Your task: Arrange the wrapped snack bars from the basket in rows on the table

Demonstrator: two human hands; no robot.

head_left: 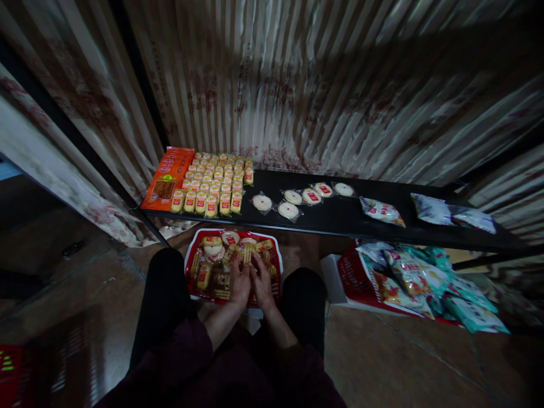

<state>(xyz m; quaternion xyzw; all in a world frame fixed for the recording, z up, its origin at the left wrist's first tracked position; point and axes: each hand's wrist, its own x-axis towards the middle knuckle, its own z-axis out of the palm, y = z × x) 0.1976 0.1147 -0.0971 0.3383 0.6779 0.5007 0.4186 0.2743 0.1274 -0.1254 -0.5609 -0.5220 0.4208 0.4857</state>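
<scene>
My left hand [239, 283] and my right hand [262, 282] are close together over a red basket with a white rim [278, 258], between my knees. Between their fingertips is a small wrapped pack of yellowish biscuits [247, 254], gripped from both sides. Inside the basket lie more wrapped snacks, among them a yellow pack with a red label [204, 276] and a round white cake [230, 238]. My fingers cover part of the pack and some of the snacks below.
On the low black shelf [272, 181] stand rows of small yellow packs [211, 205] beside orange packets [164, 180]. Round white cakes [289, 210] and snack bags [382, 211] lie farther right. A second red basket [352, 272] of bags sits under the shelf; a curtain [263, 85] hangs behind.
</scene>
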